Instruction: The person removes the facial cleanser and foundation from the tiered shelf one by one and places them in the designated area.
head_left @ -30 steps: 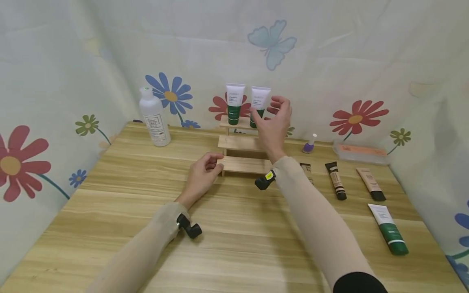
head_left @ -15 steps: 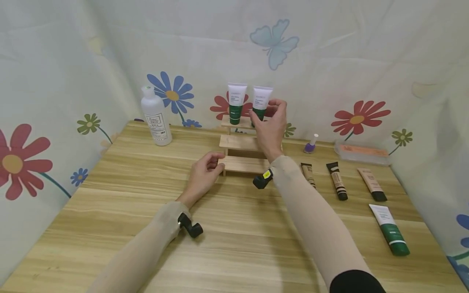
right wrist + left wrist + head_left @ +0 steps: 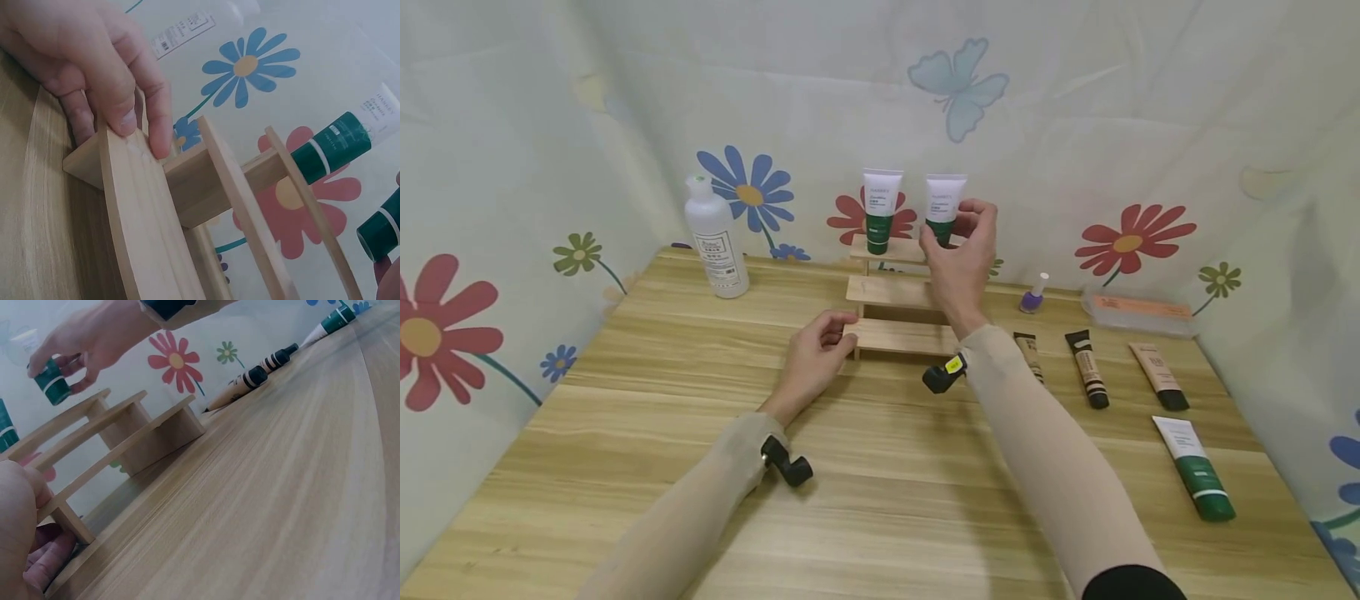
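A small wooden three-step stand (image 3: 898,335) is at the back of the table. My left hand (image 3: 812,357) grips the left end of its lowest step, thumb on top in the right wrist view. Between the thumb and fingers of my right hand (image 3: 964,265) is a white-and-green squeeze tube (image 3: 945,197), cap down. In the right wrist view a small gap shows between this tube's cap (image 3: 375,236) and the top step. A matching squeeze tube (image 3: 881,204) stands upright on the top step's left side. My right hand partly hides the stand's right end.
Left of the stand is a white bottle (image 3: 718,246). To the right are a purple nail polish bottle (image 3: 1032,297), a clear case (image 3: 1138,315), a black-and-tan tube (image 3: 1087,369), a beige tube (image 3: 1159,377) and a larger white-and-green tube (image 3: 1195,471), lying down.
My right hand has closed its fingers on the right squeeze tube and moved it a little to the right. The left hand stays on the stand.
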### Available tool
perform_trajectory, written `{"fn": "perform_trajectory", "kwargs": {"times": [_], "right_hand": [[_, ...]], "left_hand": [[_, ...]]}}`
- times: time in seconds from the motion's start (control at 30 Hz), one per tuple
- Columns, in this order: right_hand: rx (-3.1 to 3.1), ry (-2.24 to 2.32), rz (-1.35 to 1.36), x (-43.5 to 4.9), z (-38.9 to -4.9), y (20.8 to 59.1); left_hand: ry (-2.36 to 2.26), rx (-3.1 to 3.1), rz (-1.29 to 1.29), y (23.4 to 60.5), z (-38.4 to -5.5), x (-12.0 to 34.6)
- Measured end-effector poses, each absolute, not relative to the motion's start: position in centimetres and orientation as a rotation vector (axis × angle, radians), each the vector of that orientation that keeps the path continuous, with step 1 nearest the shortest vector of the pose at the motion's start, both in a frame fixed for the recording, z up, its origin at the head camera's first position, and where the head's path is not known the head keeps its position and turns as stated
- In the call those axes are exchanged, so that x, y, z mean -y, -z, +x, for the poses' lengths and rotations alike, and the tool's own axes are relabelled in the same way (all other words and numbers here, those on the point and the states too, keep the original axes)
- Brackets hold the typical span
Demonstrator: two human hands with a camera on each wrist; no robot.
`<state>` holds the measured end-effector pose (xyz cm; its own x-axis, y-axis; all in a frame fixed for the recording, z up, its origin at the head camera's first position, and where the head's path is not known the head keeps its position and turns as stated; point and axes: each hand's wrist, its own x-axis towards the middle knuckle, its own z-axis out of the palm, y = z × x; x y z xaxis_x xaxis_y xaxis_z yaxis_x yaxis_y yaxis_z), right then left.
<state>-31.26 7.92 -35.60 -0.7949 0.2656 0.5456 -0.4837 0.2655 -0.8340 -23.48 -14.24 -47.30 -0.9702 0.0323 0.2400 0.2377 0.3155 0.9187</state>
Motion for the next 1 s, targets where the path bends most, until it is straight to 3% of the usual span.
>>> {"fn": "perform_trajectory", "kwargs": {"times": [1.0], "right_hand": [[1.836, -1.558, 0.078, -13.9, -26.4, 35.6]], "left_hand": [[1.709, 2.421, -0.212, 47.3, -23.4, 14.2]]}}
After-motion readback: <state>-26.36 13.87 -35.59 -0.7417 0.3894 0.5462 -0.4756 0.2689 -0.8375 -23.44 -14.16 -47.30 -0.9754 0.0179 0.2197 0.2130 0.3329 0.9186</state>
